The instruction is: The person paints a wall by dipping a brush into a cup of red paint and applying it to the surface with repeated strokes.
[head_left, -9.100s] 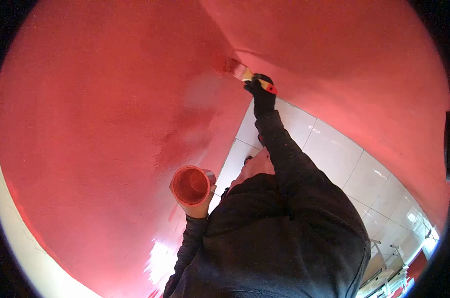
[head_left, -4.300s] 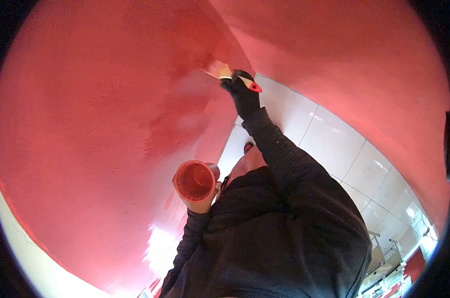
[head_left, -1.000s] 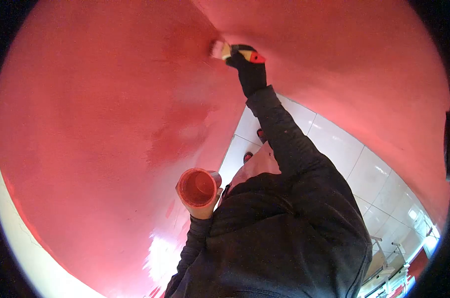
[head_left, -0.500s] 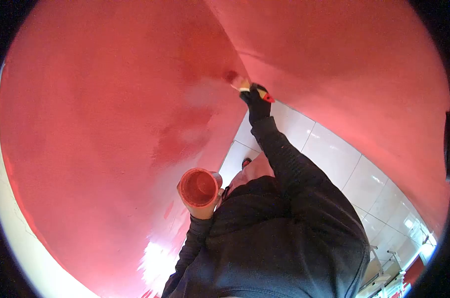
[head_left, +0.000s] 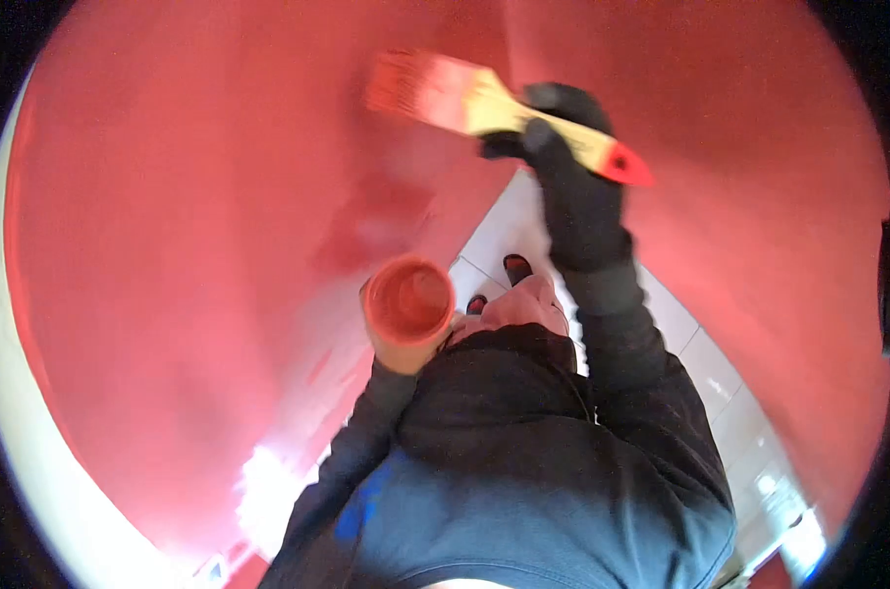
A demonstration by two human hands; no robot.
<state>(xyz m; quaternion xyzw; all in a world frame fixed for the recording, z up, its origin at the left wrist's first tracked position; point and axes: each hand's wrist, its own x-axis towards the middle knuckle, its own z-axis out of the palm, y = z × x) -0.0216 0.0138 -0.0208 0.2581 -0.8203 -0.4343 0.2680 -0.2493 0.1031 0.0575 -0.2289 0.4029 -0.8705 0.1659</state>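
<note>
A paintbrush (head_left: 489,103) with a pale yellow, red-tipped handle is in my right hand (head_left: 572,162), which wears a black glove. My fingers wrap round the handle, and the red-coated bristles point left. Motion blurs the brush slightly. Lower down, my left hand (head_left: 403,355) holds a cup (head_left: 410,265) with red paint on its inside, its mouth facing up at me. Most of the left fingers are hidden by the cup. Left of the brush and cup, the red wall (head_left: 189,236) carries a darker, wet-looking patch (head_left: 376,221).
Another red wall (head_left: 749,187) meets the first at a corner ahead. Pale floor tiles (head_left: 685,334) lie below, with my dark footwear (head_left: 516,268) on them. A white strip (head_left: 57,471) borders the wall at far left. Bright light shows at lower left and lower right.
My right hand has come away from the wall corner, up and nearer to me, so the brush looks much larger. The cup in my left hand sits higher in view.
</note>
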